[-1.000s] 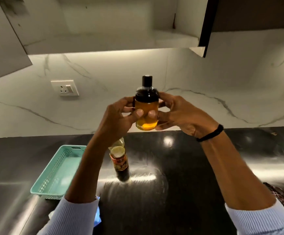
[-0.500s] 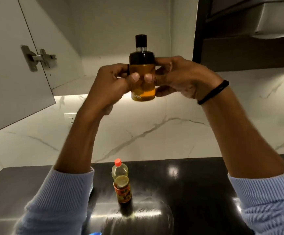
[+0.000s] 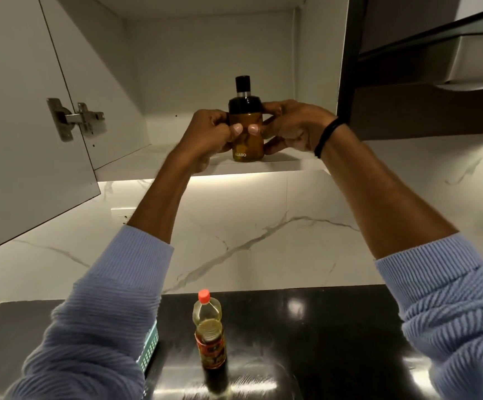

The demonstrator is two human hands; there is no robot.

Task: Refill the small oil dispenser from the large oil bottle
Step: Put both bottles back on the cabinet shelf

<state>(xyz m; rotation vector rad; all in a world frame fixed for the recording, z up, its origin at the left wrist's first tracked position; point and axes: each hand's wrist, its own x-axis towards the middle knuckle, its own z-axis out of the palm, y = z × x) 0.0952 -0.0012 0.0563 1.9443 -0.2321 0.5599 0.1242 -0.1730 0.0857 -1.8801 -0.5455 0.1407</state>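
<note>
The small oil dispenser (image 3: 247, 140), amber glass with a black shoulder and black cap, stands upright at the front of the open cabinet's shelf (image 3: 280, 166). My left hand (image 3: 210, 137) and my right hand (image 3: 292, 128) clasp its sides, thumbs on the front of the glass. Whether its base rests on the shelf I cannot tell. The large oil bottle (image 3: 209, 330), clear plastic with an orange cap and a red label, stands capped on the black countertop (image 3: 321, 327) below my arms.
The white cabinet door (image 3: 18, 125) hangs open at the left with its hinge showing. A dark range hood (image 3: 436, 67) juts out on the right. A corner of a teal basket (image 3: 150, 347) peeks from under my left sleeve. Marble backsplash behind.
Both hands have lifted the dispenser from over the counter up to the open cabinet shelf. My view has tilted upward with it.
</note>
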